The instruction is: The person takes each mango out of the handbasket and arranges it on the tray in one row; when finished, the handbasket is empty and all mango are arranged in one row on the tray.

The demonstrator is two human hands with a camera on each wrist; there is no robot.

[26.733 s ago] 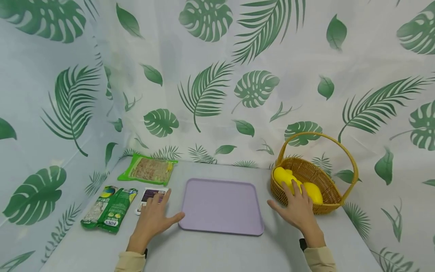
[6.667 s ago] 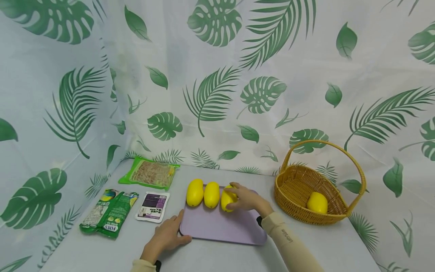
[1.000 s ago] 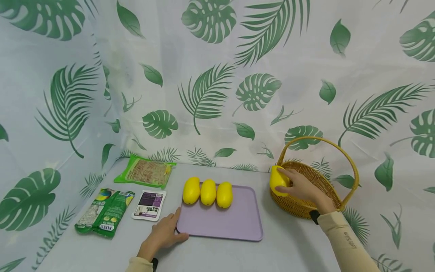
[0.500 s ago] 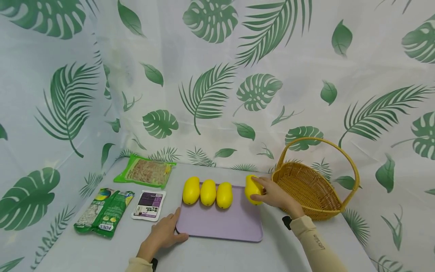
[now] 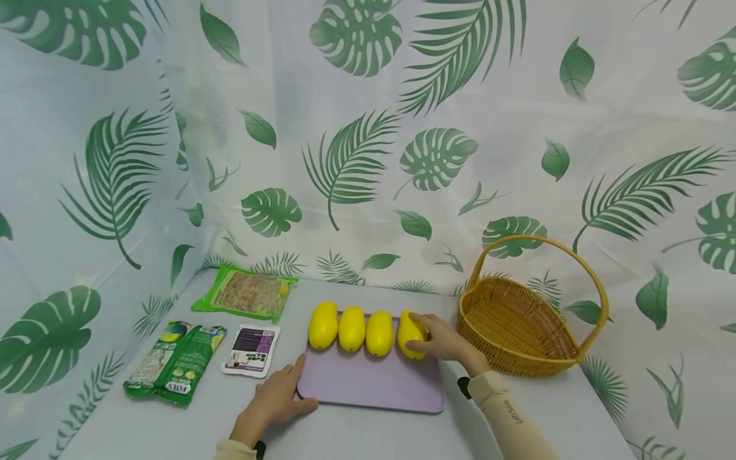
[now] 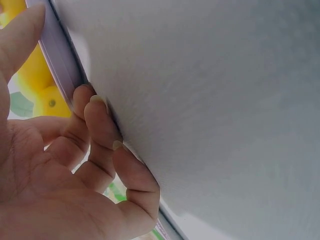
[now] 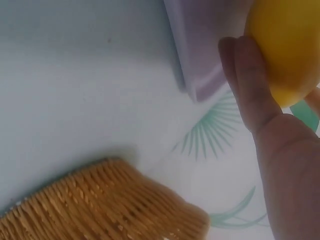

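My right hand [image 5: 439, 340] holds a yellow mango [image 5: 411, 335] by its right side, low over the back right of a lilac tray [image 5: 374, 386]. In the right wrist view, the fingers lie along the mango [image 7: 287, 50] beside the tray corner. Three more mangoes stand in a row along the tray's back: one at the left end [image 5: 323, 326], one in the middle [image 5: 352, 329] and one on the right [image 5: 379, 334]. My left hand [image 5: 275, 399] grips the tray's front left corner. Its fingertips [image 6: 100, 120] bend against the rim in the left wrist view.
A wicker basket [image 5: 517, 361] with a tall handle stands right of the tray, nothing inside. On the left lie a green packet [image 5: 175, 364], a purple and white packet [image 5: 251, 350] and a green-edged packet [image 5: 250, 292]. A leaf-printed curtain [image 5: 368, 160] rises behind.
My right hand has carried the fourth mango left from the basket to the tray's back right, beside the other three. My left hand has stayed at the tray corner.
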